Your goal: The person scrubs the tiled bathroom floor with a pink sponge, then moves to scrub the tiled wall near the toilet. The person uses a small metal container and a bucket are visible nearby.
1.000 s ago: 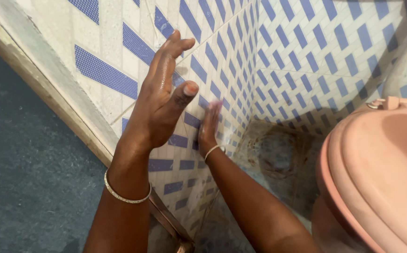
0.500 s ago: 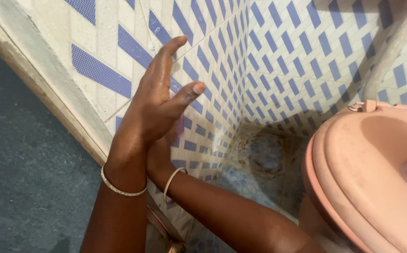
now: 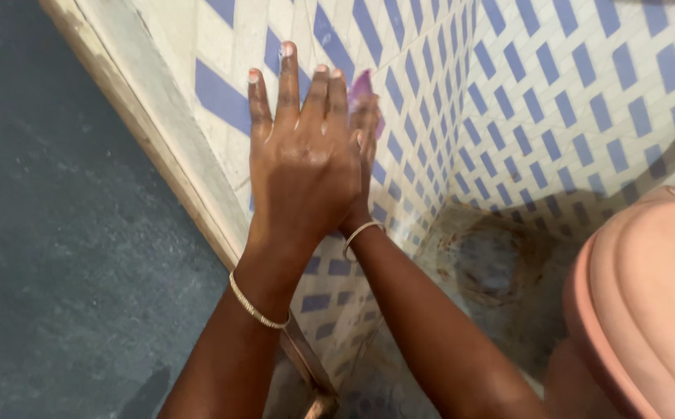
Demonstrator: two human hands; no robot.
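While fingers spread, left hand (image 3: 302, 159) covers right hand (image 3: 364, 140) on tiled wall (image 3: 430, 93).

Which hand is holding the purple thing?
The right hand, the one mostly hidden behind the flat, spread left hand. The purple thing peeks out at its fingertips against the tiled wall.

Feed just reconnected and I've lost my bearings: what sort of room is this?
Most likely a bathroom or toilet cubicle: blue-and-white tiled walls meet in a corner, a stained tiled floor lies below, and a pink toilet lid sits at right.
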